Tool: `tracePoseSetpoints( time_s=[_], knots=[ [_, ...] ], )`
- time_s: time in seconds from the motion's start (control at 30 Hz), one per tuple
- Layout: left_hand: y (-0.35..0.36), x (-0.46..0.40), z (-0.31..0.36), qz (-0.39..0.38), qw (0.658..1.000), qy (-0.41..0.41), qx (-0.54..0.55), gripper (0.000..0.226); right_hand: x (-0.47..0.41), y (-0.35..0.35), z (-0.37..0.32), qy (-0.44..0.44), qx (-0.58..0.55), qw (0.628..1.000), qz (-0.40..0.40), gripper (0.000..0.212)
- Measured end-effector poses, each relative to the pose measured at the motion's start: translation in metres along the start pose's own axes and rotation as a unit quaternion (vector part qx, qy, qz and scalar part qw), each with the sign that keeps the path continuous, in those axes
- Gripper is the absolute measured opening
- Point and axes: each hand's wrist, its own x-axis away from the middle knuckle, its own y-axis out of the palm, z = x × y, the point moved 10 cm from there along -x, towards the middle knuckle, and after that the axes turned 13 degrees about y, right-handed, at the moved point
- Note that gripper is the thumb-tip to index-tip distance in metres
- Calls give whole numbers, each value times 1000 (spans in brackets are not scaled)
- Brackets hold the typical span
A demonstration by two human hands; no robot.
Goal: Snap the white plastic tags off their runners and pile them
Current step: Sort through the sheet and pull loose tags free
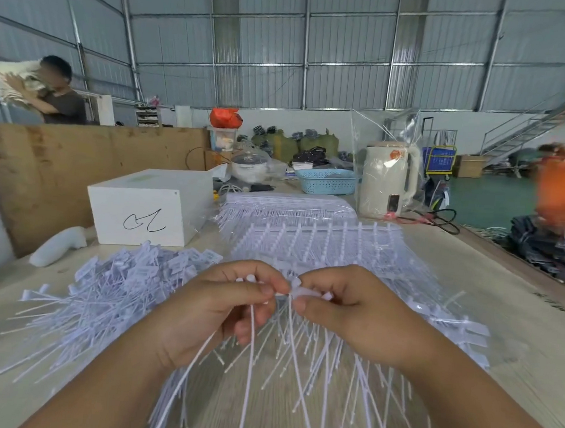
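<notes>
Nearest, the left hand (232,297) and right hand (338,304) each keep a narrow grip, pinching the heads of white tags (297,290) above the desk (490,278). Light, thin and springy, they probably snap best held at the stiff head. Snapped ones make the pile (119,279) left; uncut runners (309,239) lie beyond.

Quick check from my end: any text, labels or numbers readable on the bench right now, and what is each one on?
White box: a black handwritten scrawl on its front, perhaps "CL", not clearly legible.
Loose tags: small print on their flags, too small to read.
Table edge: dark printed characters at far right, blurred and cut off.
Cream kettle: a round sticker, unreadable.
Nothing else can be read.
</notes>
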Motion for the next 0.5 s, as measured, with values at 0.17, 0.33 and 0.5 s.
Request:
tracePoseSetpoints(
  time_s=[0.17,0.33,0.5],
  knots=[
    [-1,1,-4,24,1000,-3,-12,7,0,1,4,6,4,1000,-1,23],
    [-7,-4,2,106,993,38,-37,9,-3,-3,6,17,36,997,64,16],
    [-11,-5,1,211,973,71,-55,32,-3,-9,5,35,57,982,176,16]
  ],
)
